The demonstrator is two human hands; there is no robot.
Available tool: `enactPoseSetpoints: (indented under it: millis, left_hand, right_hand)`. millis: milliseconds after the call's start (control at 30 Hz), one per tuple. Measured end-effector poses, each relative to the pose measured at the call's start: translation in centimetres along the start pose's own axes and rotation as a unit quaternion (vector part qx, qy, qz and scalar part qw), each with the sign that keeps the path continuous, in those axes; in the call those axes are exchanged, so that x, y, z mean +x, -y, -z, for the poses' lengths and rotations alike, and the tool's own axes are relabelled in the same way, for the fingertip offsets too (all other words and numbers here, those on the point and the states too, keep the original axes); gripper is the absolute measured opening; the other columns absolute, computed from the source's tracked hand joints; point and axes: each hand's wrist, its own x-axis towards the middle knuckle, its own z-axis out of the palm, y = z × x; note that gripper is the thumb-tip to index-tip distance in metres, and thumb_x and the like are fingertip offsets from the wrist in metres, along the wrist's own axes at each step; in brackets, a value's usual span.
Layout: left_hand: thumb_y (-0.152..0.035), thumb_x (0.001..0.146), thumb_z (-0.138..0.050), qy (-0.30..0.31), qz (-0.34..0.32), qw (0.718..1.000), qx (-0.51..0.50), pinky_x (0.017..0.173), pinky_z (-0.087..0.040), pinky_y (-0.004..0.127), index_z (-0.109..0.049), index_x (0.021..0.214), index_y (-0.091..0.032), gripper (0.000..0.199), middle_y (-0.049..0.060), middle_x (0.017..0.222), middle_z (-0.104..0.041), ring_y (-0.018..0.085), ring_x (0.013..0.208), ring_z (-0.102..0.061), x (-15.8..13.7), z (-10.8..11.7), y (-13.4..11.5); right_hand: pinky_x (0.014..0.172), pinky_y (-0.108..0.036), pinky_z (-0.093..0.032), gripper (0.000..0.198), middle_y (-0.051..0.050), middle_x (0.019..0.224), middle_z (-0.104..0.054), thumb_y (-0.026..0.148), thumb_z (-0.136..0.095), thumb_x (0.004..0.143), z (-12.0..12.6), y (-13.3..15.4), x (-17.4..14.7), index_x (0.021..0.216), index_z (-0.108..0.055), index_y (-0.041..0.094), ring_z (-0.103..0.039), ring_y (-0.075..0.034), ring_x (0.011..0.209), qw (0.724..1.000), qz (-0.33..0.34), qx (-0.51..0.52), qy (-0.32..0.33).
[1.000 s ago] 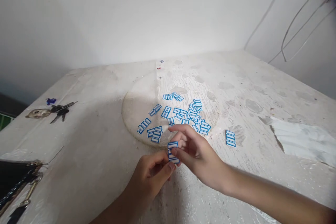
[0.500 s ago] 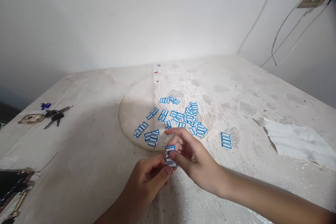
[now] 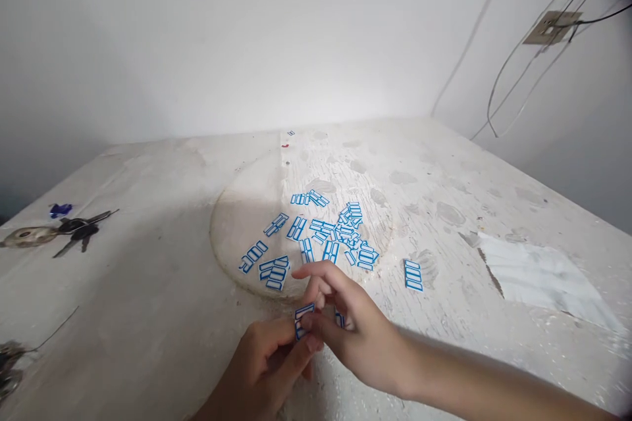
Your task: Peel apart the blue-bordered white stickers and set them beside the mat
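Tilted further than before, a blue-edged piece sits pinched by the left hand and the right hand above the table. Beyond, similar pieces lie scattered, and keys lie off to the left.

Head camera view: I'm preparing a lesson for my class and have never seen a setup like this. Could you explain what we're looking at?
There is no machine here: a person works with a bare left hand and right hand. Every picture comes from one camera worn on the head, looking forward and down.

Both hands pinch one small blue-and-white piece, partly covered by the fingers. Beyond them, many similar pieces lie scattered and overlapping on a pale table. One loose piece lies apart, to the right. Farther left are some keys and a purple scrap; at the right lies a white sheet.
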Motion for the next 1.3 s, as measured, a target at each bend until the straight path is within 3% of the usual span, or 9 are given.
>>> enactPoseSetpoints:
  millis: [133, 233, 333, 467, 600, 800, 967, 1133, 1300]
  left_hand:
    - [-0.050, 0.083, -0.046, -0.043, 0.037, 0.998, -0.022, 0.051, -0.028, 0.025, -0.058, 0.058, -0.016, 0.044, 0.001, 0.049, -0.052, 0.013, 0.050, -0.042, -0.3, 0.0, -0.2]
    - [-0.052, 0.082, -0.047, -0.061, 0.057, 0.996, -0.027, 0.051, -0.029, 0.026, -0.065, 0.067, -0.016, 0.043, 0.001, 0.049, -0.054, 0.014, 0.049, -0.043, -0.3, 0.1, -0.3]
    - [-0.052, 0.081, -0.047, -0.055, 0.053, 0.997, -0.030, 0.052, -0.030, 0.026, -0.066, 0.066, -0.016, 0.043, 0.001, 0.047, -0.054, 0.014, 0.049, -0.044, -0.3, 0.0, -0.2]
    - [-0.050, 0.080, -0.048, -0.061, 0.049, 0.997, -0.027, 0.052, -0.030, 0.026, -0.065, 0.063, -0.016, 0.041, 0.001, 0.047, -0.055, 0.014, 0.050, -0.045, -0.1, 0.0, 0.0]
    - [-0.051, 0.080, -0.048, -0.062, 0.051, 0.997, -0.022, 0.050, -0.028, 0.026, -0.064, 0.062, -0.016, 0.043, 0.000, 0.048, -0.054, 0.014, 0.049, -0.044, 0.1, 0.1, 0.2]
    - [-0.050, 0.080, -0.048, -0.060, 0.046, 0.997, -0.024, 0.053, -0.030, 0.026, -0.065, 0.065, -0.015, 0.042, 0.001, 0.048, -0.053, 0.015, 0.052, -0.045, 0.1, 0.1, 0.1]
    - [-0.048, 0.080, -0.049, -0.059, 0.043, 0.997, -0.027, 0.052, -0.030, 0.026, -0.065, 0.065, -0.015, 0.040, 0.001, 0.048, -0.054, 0.015, 0.051, -0.046, 0.0, 0.1, 0.0]
    - [-0.047, 0.083, -0.046, -0.044, 0.043, 0.998, -0.017, 0.052, -0.032, 0.026, -0.065, 0.065, -0.016, 0.040, 0.001, 0.050, -0.055, 0.016, 0.053, -0.049, -0.1, 0.2, 0.0]
    - [-0.048, 0.080, -0.048, -0.041, 0.051, 0.997, -0.043, 0.058, -0.036, 0.026, -0.063, 0.060, -0.016, 0.040, 0.001, 0.049, -0.055, 0.016, 0.057, -0.050, 0.2, 0.5, -0.4]
  right_hand:
    - [0.070, -0.029, -0.047, 0.043, -0.001, 0.085, -0.053, 0.014, -0.050, 0.086, 3.3, 0.5, 1.9, 0.125, -0.037, 0.024, -0.054, -0.015, 0.077, 0.985, 0.085, -0.148, 0.013]
    - [0.089, -0.039, -0.041, 0.025, -0.009, 0.104, -0.053, 0.018, -0.040, 0.091, 8.6, 0.6, 4.2, 0.112, -0.053, 0.020, -0.049, -0.022, 0.101, 0.888, 0.125, -0.420, -0.140]
    - [0.094, -0.052, -0.032, 0.025, -0.017, 0.112, -0.050, 0.023, -0.042, 0.089, 13.2, -0.4, 5.8, 0.105, -0.058, 0.014, -0.042, -0.032, 0.111, 0.857, 0.091, -0.480, -0.160]
    - [0.101, -0.050, -0.027, 0.029, -0.016, 0.127, -0.045, 0.029, -0.055, 0.081, 14.8, -2.2, 6.5, 0.106, -0.058, 0.015, -0.034, -0.033, 0.122, 0.846, 0.064, -0.515, -0.122]
    - [0.100, -0.047, -0.029, 0.024, -0.013, 0.124, -0.044, 0.025, -0.060, 0.076, 14.2, -2.6, 7.1, 0.097, -0.058, 0.015, -0.036, -0.029, 0.120, 0.855, 0.038, -0.500, -0.133]
    - [0.082, -0.040, -0.041, 0.019, -0.004, 0.093, -0.053, 0.021, -0.063, 0.074, 14.0, -2.1, 7.6, 0.089, -0.053, 0.014, -0.051, -0.021, 0.092, 0.900, 0.019, -0.407, -0.158]
    - [0.063, -0.028, -0.043, 0.022, 0.001, 0.074, -0.053, 0.017, -0.063, 0.071, 13.3, -1.4, 7.5, 0.087, -0.048, 0.015, -0.052, -0.013, 0.067, 0.954, -0.004, -0.274, -0.120]
    - [0.053, -0.025, -0.039, 0.042, 0.005, 0.065, -0.048, 0.016, -0.065, 0.069, 12.0, 0.6, 6.6, 0.104, -0.044, 0.020, -0.049, -0.011, 0.057, 0.986, -0.014, -0.145, -0.086]
    - [0.058, -0.023, -0.042, 0.028, 0.003, 0.069, -0.056, 0.012, -0.067, 0.068, 9.4, 2.3, 5.1, 0.090, -0.051, 0.018, -0.055, -0.010, 0.062, 0.999, -0.033, -0.034, 0.017]
